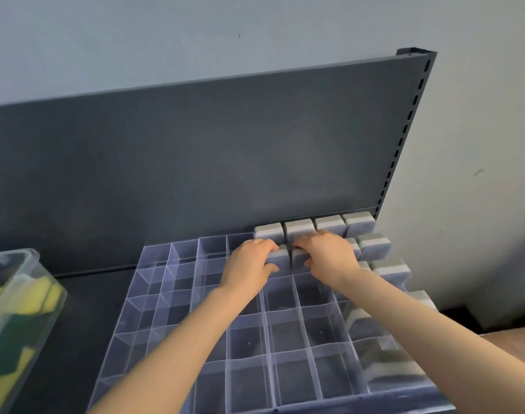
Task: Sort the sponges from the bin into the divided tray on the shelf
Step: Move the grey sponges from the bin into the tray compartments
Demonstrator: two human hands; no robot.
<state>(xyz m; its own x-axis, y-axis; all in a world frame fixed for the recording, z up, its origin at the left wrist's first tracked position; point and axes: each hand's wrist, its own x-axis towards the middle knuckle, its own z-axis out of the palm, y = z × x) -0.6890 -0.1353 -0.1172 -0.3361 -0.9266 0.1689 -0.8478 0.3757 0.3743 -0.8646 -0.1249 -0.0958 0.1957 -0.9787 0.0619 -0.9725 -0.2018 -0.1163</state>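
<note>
A clear divided tray (pixel 249 372) lies on the dark shelf. Grey sponges stand in its far row (pixel 330 224) and down its right column (pixel 374 245). My left hand (pixel 249 264) grips a grey sponge (pixel 280 259) over a second-row compartment. Right beside it, my right hand (pixel 327 253) grips another grey sponge (pixel 298 258) over the neighbouring compartment. Both sponges stand upright, partly sunk between the dividers. A clear bin (pixel 13 318) at the left holds yellow-and-green sponges (pixel 37 297).
The dark shelf back panel (pixel 195 162) rises just behind the tray, with a slotted upright (pixel 404 135) at its right end. A pale wall (pixel 479 174) stands to the right. Bare shelf surface (pixel 84 318) lies between bin and tray.
</note>
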